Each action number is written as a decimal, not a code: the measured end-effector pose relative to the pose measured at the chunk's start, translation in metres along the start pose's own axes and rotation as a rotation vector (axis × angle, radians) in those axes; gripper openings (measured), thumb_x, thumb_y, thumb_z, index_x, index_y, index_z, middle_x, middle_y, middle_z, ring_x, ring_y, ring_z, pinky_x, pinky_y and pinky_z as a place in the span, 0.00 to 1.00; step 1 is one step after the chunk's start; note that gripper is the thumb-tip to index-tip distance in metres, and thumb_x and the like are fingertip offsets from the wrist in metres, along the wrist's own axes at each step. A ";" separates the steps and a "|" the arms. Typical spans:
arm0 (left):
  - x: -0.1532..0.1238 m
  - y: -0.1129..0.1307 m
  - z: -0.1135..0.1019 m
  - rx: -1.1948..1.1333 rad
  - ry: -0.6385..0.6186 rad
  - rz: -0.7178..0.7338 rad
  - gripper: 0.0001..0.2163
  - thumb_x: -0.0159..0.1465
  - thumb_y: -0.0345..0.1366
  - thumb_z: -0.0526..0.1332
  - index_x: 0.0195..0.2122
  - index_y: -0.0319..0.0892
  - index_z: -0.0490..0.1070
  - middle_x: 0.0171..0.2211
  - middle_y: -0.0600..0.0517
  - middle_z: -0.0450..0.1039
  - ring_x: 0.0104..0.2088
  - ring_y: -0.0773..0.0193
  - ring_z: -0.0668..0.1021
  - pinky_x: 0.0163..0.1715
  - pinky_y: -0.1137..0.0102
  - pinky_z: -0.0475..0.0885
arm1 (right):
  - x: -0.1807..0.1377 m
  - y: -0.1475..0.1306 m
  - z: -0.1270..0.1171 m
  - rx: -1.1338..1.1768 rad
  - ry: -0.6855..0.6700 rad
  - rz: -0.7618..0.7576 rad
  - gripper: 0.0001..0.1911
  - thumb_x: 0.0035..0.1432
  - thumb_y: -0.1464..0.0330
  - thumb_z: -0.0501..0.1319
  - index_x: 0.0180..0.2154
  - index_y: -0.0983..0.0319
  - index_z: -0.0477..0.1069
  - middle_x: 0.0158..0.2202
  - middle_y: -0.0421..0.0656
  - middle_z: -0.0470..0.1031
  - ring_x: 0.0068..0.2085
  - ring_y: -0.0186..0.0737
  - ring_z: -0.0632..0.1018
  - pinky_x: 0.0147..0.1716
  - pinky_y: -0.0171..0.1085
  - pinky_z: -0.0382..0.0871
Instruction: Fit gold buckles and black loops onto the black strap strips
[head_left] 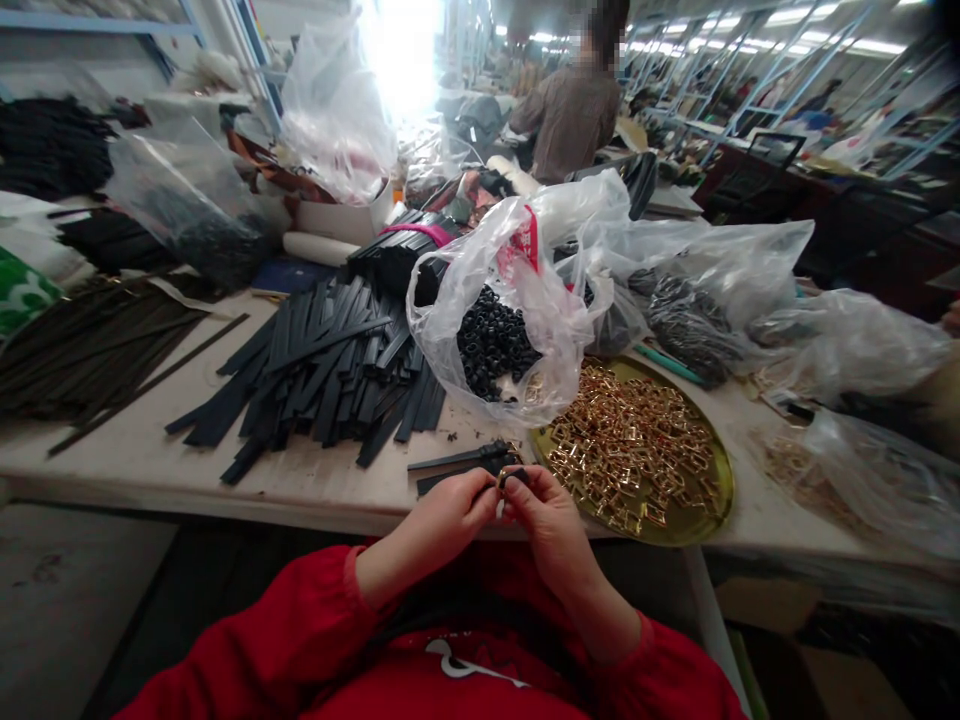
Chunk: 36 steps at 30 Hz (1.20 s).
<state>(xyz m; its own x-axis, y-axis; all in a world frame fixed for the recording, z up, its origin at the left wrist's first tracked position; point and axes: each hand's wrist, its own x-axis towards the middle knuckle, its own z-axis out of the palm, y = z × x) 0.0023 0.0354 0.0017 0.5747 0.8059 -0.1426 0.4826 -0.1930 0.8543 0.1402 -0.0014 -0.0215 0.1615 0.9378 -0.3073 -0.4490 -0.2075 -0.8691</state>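
My left hand (pixel 459 508) and my right hand (pixel 546 512) meet at the table's front edge, fingers pinched together on a short black strap (pixel 514 477). A glint of gold, seemingly a buckle, shows between the fingertips; the fingers hide most of it. Just behind my left hand lie a few black straps (pixel 457 460) with dark loops at one end. To the right of my right hand is a round gold tray (pixel 724 490) heaped with gold buckles (pixel 637 435). Behind the hands, an open plastic bag (pixel 442 340) holds many small black loops (pixel 495 340).
Loose black strips (pixel 322 370) spread across the table (pixel 300 480) at left, with longer dark strips (pixel 90 350) beyond them. More plastic bags (pixel 750 270) crowd the right side. A person (pixel 574 115) in a brown top is farther back.
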 end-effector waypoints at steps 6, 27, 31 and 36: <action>-0.006 0.001 0.000 -0.198 0.007 -0.058 0.10 0.61 0.41 0.51 0.32 0.40 0.65 0.27 0.54 0.70 0.29 0.67 0.70 0.29 0.74 0.63 | -0.007 0.000 0.000 -0.062 -0.012 -0.030 0.12 0.47 0.63 0.65 0.32 0.61 0.68 0.27 0.36 0.70 0.24 0.28 0.69 0.24 0.30 0.64; -0.036 -0.007 0.012 -0.642 -0.093 -0.199 0.14 0.56 0.46 0.57 0.27 0.39 0.61 0.19 0.58 0.65 0.15 0.76 0.60 0.14 0.78 0.51 | -0.048 0.008 0.000 0.014 -0.260 0.015 0.09 0.51 0.67 0.62 0.36 0.60 0.66 0.31 0.38 0.72 0.29 0.32 0.72 0.33 0.34 0.66; -0.034 -0.012 0.016 -0.641 -0.056 -0.220 0.15 0.55 0.48 0.58 0.26 0.39 0.62 0.17 0.59 0.63 0.14 0.76 0.60 0.14 0.78 0.51 | -0.050 0.008 0.006 -0.031 -0.221 -0.034 0.12 0.49 0.66 0.63 0.37 0.59 0.64 0.33 0.38 0.72 0.32 0.34 0.73 0.34 0.36 0.67; -0.030 -0.009 0.011 -0.627 -0.027 -0.184 0.13 0.54 0.44 0.60 0.28 0.39 0.62 0.22 0.58 0.65 0.17 0.76 0.65 0.17 0.78 0.59 | -0.042 0.010 0.001 -0.284 -0.145 -0.171 0.11 0.52 0.61 0.59 0.36 0.59 0.63 0.32 0.40 0.71 0.33 0.37 0.73 0.33 0.36 0.68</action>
<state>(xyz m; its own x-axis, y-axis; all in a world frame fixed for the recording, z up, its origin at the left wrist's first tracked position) -0.0120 0.0065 -0.0073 0.5401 0.7785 -0.3196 0.1022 0.3162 0.9432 0.1281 -0.0432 -0.0172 0.0772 0.9912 -0.1075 -0.1610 -0.0940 -0.9825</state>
